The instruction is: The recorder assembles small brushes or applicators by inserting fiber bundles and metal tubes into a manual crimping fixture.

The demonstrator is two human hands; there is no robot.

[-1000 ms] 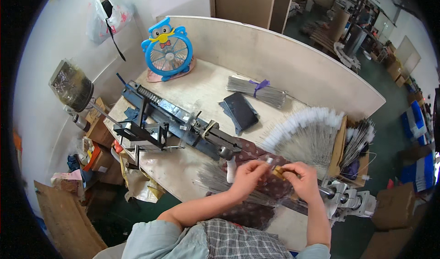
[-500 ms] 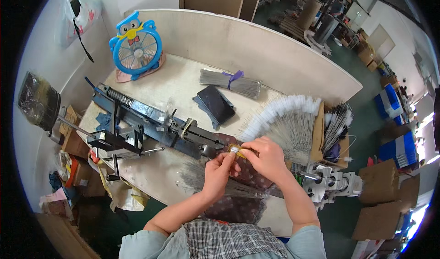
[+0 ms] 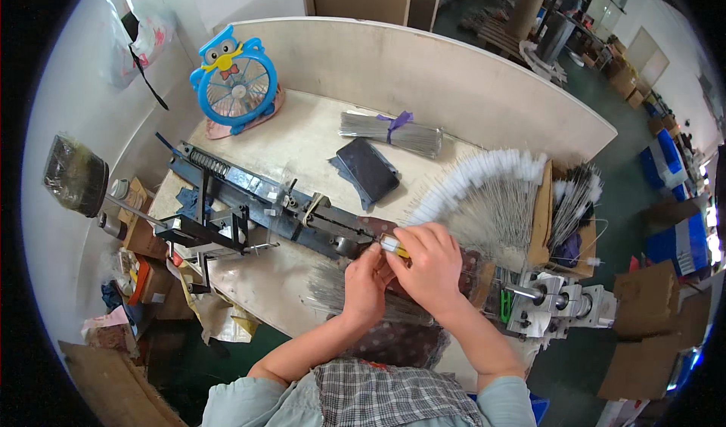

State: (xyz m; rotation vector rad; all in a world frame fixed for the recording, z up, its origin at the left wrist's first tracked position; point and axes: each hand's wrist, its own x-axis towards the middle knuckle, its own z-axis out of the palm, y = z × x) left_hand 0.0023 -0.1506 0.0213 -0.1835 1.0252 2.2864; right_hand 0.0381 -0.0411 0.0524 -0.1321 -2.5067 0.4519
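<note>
My right hand (image 3: 432, 267) grips a small yellow-and-white piece (image 3: 391, 243) with a flat, clear-looking face; its exact kind is not plain. Close against it, my left hand (image 3: 365, 285) is closed, thumb and fingertips pinched together, and what lies between them is too small to make out. Both hands are just off the right end of a long metal bench fixture (image 3: 261, 197) with a spring and a thin rod. Below them, a loose bundle of thin wires (image 3: 327, 291) lies on a dark spotted cloth (image 3: 393, 341).
White-tipped wire brushes (image 3: 484, 200) fan out at the right, beside a cardboard box (image 3: 540, 223) of more brushes. A metal clamp device (image 3: 563, 302) stands at the right edge. Farther back are a dark phone (image 3: 367, 171), a tied wire bundle (image 3: 389, 133) and a blue fan (image 3: 238, 90).
My right hand has turned over the yellow-and-white piece, and its fingers now cover more of it. The left fingertips have drawn in lower beside it. The whole view has shifted slightly.
</note>
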